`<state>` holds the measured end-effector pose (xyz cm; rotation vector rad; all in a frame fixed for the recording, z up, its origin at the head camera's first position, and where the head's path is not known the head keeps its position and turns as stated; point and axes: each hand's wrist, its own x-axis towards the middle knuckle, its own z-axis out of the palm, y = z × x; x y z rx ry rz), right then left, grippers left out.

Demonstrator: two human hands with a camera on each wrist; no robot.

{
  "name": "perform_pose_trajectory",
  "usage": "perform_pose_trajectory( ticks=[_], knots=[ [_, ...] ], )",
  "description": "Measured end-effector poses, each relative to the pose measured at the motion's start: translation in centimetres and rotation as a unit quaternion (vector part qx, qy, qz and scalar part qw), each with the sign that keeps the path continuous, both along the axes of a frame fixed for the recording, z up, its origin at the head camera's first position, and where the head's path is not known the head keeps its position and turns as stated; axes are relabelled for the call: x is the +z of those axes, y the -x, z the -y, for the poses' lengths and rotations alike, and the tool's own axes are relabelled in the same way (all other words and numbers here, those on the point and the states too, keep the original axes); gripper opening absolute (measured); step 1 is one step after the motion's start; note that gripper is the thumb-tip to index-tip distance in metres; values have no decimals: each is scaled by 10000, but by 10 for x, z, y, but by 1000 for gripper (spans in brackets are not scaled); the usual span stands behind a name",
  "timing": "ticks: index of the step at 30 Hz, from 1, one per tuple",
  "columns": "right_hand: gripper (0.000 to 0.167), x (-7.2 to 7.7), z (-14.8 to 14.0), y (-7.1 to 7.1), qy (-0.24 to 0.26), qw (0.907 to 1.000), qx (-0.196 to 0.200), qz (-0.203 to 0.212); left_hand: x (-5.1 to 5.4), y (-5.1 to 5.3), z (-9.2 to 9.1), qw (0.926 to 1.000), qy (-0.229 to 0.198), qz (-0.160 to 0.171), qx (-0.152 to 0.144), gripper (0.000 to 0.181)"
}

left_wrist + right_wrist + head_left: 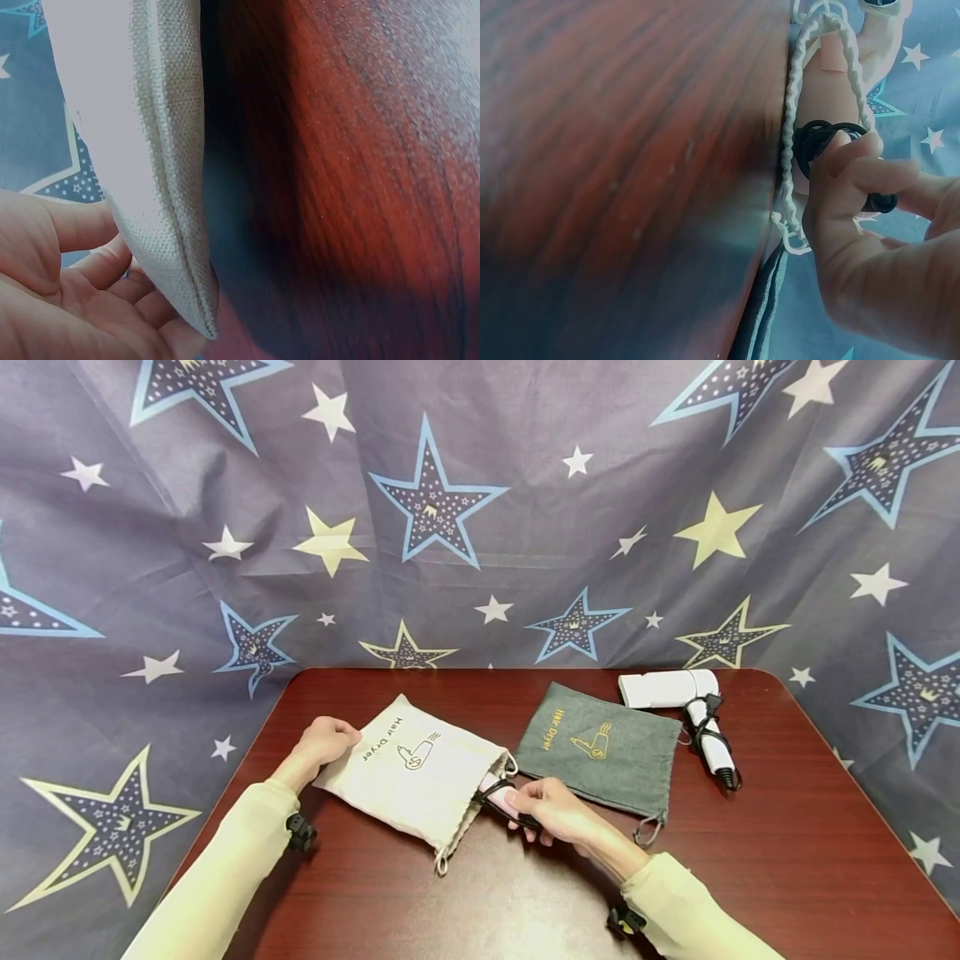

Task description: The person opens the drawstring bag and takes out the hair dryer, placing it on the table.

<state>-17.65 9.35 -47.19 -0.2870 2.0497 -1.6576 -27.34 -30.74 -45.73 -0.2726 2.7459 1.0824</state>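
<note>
A cream drawstring bag [420,789] printed "Hair Dryer" lies at the left middle of the table, its mouth facing right. At the bag's closed end, my left hand [324,743] pinches the edge between thumb and fingers; the left wrist view shows the bag's seamed corner [176,247] against those fingers. My right hand [557,812] grips the pale pink handle of a hair dryer [499,795] with a black cord [821,139] wound round it. Most of the dryer is hidden inside the bag. In the right wrist view, the bag's ruffled mouth [790,161] surrounds the handle.
A grey drawstring bag [600,747] with yellow "Hair Dryer" lettering lies flat right of the cream one. Beyond it, near the back right corner, is a white hair dryer [663,689] with its cord wrapped. A star-patterned curtain [480,527] hangs behind the brown table [810,860].
</note>
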Motion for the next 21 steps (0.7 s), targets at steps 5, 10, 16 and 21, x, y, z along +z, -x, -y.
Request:
perform_pose_trajectory(
  ticks=[5, 10, 16, 21],
  knots=[
    [34, 1, -2, -2, 23, 10000, -6, 10, 0, 0, 0, 10000, -25, -13, 14, 23],
    [34, 2, -4, -4, 3, 10000, -10, -5, 0, -1, -1, 10000, -24, -9, 49, 22],
    [34, 3, -5, -4, 9, 10000, 0, -31, 0, -1, -1, 10000, -4, -21, 55, 23],
    [36, 4, -7, -5, 17, 10000, 7, -53, 0, -1, -1, 10000, 15, -34, 40, 23]
  ],
)
